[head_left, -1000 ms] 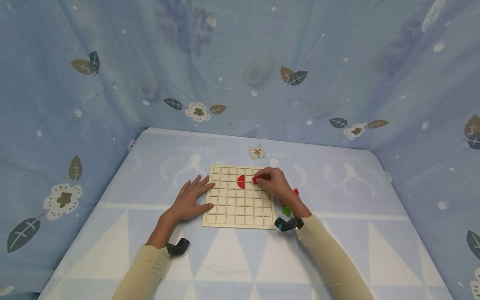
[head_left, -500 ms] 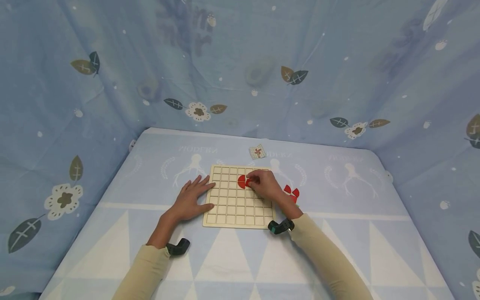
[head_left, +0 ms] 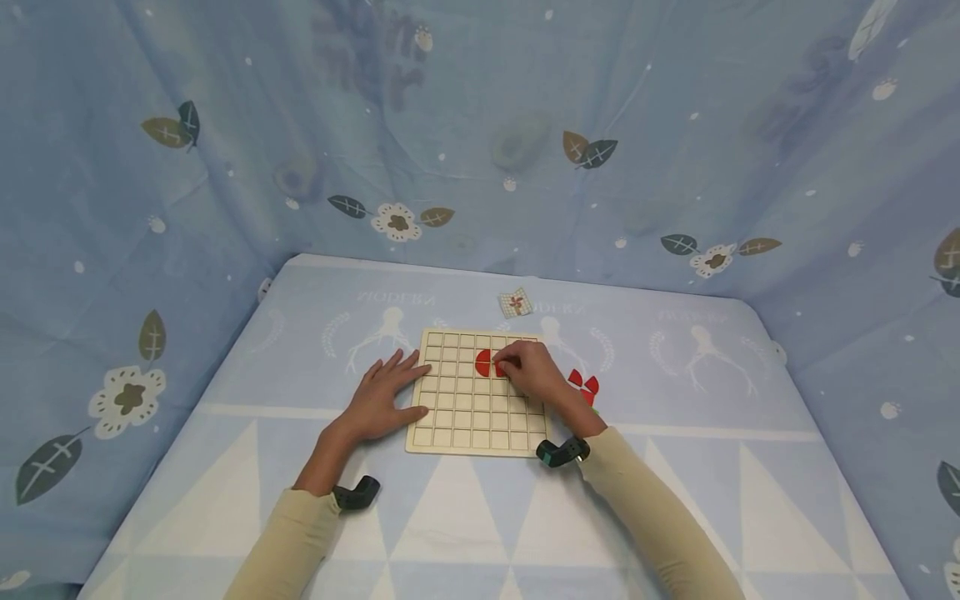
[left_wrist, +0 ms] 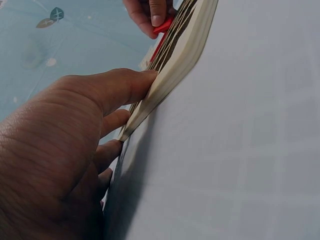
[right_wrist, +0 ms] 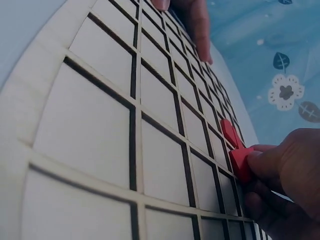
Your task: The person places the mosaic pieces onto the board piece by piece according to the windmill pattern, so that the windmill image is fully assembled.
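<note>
A pale wooden grid board (head_left: 448,419) lies on the table. My left hand (head_left: 380,400) rests on its left edge with fingers spread, and the thumb touches the rim in the left wrist view. Over the upper part of the board, my right hand (head_left: 531,369) pinches a small red piece (right_wrist: 242,162) between thumb and fingers. That piece is at the grid, slightly tilted in the right wrist view; whether it sits fully in a cell I cannot tell. Just left of it, red rounded pieces (head_left: 482,362) form a half disc in the grid.
Several loose red pieces (head_left: 587,390) lie on the table right of the board, partly behind the right forearm, with a bit of green showing. A small patterned card (head_left: 515,303) lies beyond the board. Blue patterned cloth (head_left: 480,167) surrounds the table.
My right hand has moved left with the red piece, up to the half disc, and has stayed there over the last half second. The left hand has kept its place.
</note>
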Demonstrator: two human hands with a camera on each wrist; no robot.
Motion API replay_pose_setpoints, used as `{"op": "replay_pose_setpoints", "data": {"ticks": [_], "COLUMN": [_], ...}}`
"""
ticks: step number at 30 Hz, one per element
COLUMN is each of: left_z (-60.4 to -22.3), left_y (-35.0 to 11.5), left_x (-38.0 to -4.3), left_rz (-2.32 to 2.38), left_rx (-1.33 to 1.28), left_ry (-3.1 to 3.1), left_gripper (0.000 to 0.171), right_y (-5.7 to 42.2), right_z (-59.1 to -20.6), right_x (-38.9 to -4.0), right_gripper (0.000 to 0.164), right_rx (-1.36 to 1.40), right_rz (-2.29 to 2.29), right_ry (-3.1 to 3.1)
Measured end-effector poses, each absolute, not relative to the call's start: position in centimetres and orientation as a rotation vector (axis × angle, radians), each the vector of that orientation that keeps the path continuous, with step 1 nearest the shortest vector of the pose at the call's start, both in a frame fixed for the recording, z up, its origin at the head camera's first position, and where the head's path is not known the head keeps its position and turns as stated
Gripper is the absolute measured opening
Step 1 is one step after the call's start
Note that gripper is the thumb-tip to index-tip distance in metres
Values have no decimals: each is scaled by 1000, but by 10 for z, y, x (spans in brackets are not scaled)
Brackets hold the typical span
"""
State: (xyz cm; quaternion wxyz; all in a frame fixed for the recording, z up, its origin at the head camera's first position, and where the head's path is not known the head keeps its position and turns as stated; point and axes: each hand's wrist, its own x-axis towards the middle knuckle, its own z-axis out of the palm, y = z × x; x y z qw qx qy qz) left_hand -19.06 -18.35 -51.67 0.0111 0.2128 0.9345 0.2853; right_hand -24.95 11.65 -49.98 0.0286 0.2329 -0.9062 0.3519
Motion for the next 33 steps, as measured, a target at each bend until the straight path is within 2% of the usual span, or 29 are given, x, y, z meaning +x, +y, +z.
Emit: {"op": "replay_pose_setpoints", "data": {"ticks": [13, 21, 27, 33], "left_z": [-515, -515, -513, -514], "left_y": [-184, -184, -184, -184], "left_x": [-190, -190, -189, -189], "left_rz": [914, 898, 899, 908], "left_rx": [659, 655, 658, 661], "left_ry": [2910, 2912, 2910, 2903], "left_gripper": [72, 72, 72, 72], "right_y": [113, 118, 121, 122], "right_z": [-494, -503, -499, -489], "right_x": [-250, -252, -257, -259], "right_gripper": [18, 13, 16, 20], "right_rx": [1084, 1132, 1239, 1196], "right_rz": [774, 888, 933, 848], "right_ry": [-2707, -2608, -2607, -2748]}}
